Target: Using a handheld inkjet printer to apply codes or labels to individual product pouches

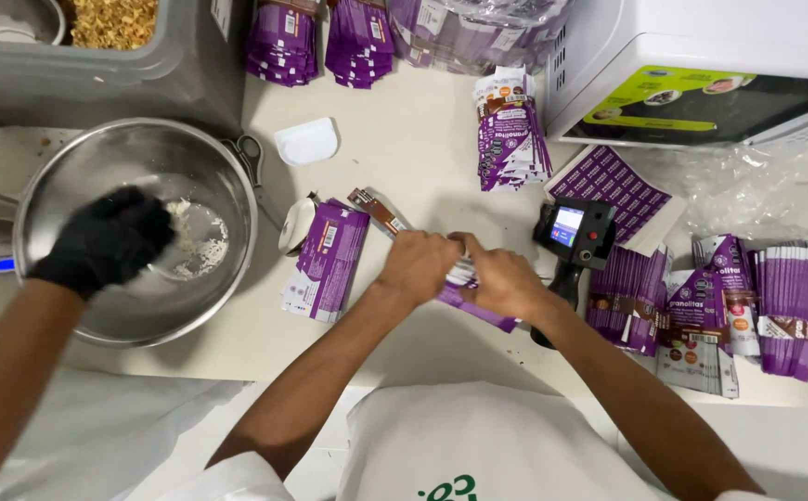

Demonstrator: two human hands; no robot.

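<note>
- Gripping a slim stack of purple pouches [478, 311] with the left hand [420, 266], fingers curled shut around its upper part.
- Pinching the same stack with the right hand [504, 283], fingers closed on its lower part, both hands touching above the middle of the desk [404, 158].
- Lying slantwise, long axis running from upper left to lower right, lower end pointing toward the near desk edge.
- Resting just left of the hands: another pile of purple pouches [325, 262], flat on the desk.
- Standing just right of the hands: a black handheld printer [573, 234], screen lit.
- Fanning out at far right: more rows of pouches [747, 306].
- Reaching into a steel bowl [135, 241] at left: a co-worker's black-gloved hand [107, 239], beside pale crumbs.
- Sitting at top right: a white microwave oven [691, 65].
</note>
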